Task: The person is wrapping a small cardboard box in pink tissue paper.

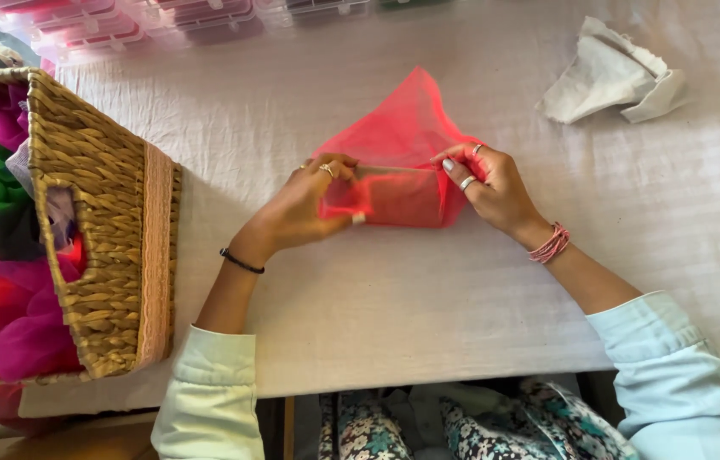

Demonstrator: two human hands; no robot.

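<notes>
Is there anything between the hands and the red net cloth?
No. The left hand and the right hand both already pinch the red net cloth, one at each side, with nothing visible between them.

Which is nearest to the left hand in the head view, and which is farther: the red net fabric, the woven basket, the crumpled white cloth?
From the left hand:
1. Red net fabric, held in it.
2. Woven basket, at the left.
3. Crumpled white cloth, far upper right.

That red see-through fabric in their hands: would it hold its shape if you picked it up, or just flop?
The red net fabric probably flops: it drapes and folds around the block it covers. One corner stands up, so it may have slight stiffness. It looks sheer, so likely very light. Both the left hand and right hand pinch it.
</notes>
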